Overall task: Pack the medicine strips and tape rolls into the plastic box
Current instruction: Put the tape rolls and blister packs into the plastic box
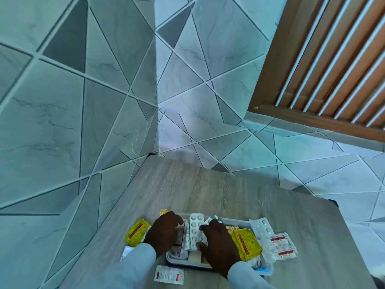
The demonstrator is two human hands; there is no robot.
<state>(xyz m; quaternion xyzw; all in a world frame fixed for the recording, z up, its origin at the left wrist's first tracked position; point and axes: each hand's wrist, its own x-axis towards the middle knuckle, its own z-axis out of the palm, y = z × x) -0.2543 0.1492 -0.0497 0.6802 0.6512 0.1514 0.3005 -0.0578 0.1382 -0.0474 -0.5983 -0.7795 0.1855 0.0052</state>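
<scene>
A translucent plastic box (239, 221) sits on the wooden table near me, with several medicine strips inside. My left hand (164, 232) is over the box's left side, its fingers curled round a red-edged strip (181, 236). My right hand (218, 240) is over the middle of the box and pinches a silver blister strip (195, 226) between thumb and fingers. A cream block (194, 257) lies at the box's near end, partly hidden. One yellow packet (246, 244) lies across the box's right side. I cannot make out any tape roll.
Outside the box lie another yellow packet (137, 232) on the left, a gold strip (164, 211) behind it, a white strip (168, 275) in front, and a clear blister pack (261, 228) and red-banded white strips (283, 246) on the right. Tiled walls border the table's left and far sides.
</scene>
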